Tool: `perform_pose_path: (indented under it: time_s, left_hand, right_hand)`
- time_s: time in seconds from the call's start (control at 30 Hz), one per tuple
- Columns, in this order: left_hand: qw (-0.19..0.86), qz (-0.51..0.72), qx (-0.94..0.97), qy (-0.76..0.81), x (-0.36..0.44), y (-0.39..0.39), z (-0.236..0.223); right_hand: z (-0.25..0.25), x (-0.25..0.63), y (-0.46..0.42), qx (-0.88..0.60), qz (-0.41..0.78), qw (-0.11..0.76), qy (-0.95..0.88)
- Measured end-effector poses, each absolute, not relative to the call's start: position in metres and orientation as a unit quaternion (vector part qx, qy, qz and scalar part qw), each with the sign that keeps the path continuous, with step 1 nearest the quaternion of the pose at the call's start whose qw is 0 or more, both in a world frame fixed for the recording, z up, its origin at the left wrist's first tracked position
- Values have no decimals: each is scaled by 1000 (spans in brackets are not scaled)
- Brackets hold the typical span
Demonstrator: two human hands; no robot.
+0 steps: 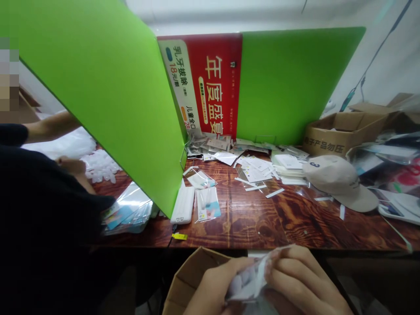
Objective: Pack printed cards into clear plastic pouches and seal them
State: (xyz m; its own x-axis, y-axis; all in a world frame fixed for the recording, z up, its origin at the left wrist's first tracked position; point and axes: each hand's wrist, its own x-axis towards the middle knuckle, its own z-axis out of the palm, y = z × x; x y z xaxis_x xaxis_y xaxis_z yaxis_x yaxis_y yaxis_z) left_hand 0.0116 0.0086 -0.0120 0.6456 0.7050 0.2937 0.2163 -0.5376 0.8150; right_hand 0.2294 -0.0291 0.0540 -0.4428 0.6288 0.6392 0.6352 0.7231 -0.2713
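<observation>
Both my hands are low at the bottom of the view, below the near edge of the wooden table (262, 218). My left hand (213, 288) and my right hand (302, 280) are closed together on a small clear plastic packet (252, 275) with a printed card inside. Just under my left hand stands an open cardboard box (187, 280). On the table in front lie a similar packet (208, 204) and a white power bank (183, 204).
Green divider panels (108, 96) and a red poster (213, 83) wall off the table. Loose packets and white cards (256, 168) are heaped at the back. A beige cap (341, 181) and a cardboard box (341, 131) sit right. A person in black (39, 197) works at left.
</observation>
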Motion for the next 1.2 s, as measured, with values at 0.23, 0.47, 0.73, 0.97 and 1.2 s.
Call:
perform_pose_path:
  time_s: [0.23,0.47,0.73,0.97,1.2]
  left_hand:
    - [755,260,548,246,30,-3,-7]
    - [742,338,480,323,20,-5,-17]
    - [657,396,484,422,23,-3,-11]
    - [536,406,541,506,31,-8,-25]
    - [446,275,687,503,34,-6,-19]
  right_hand:
    - [34,221,-13,-370,104,443,-810]
    - [28,221,-10,-363,100,406,-833]
    - [17,210,-3,-420,62,395,-815]
    - [16,194,8,-410,-48,394,-821]
    - [10,197,17,-375,-120,305,-867]
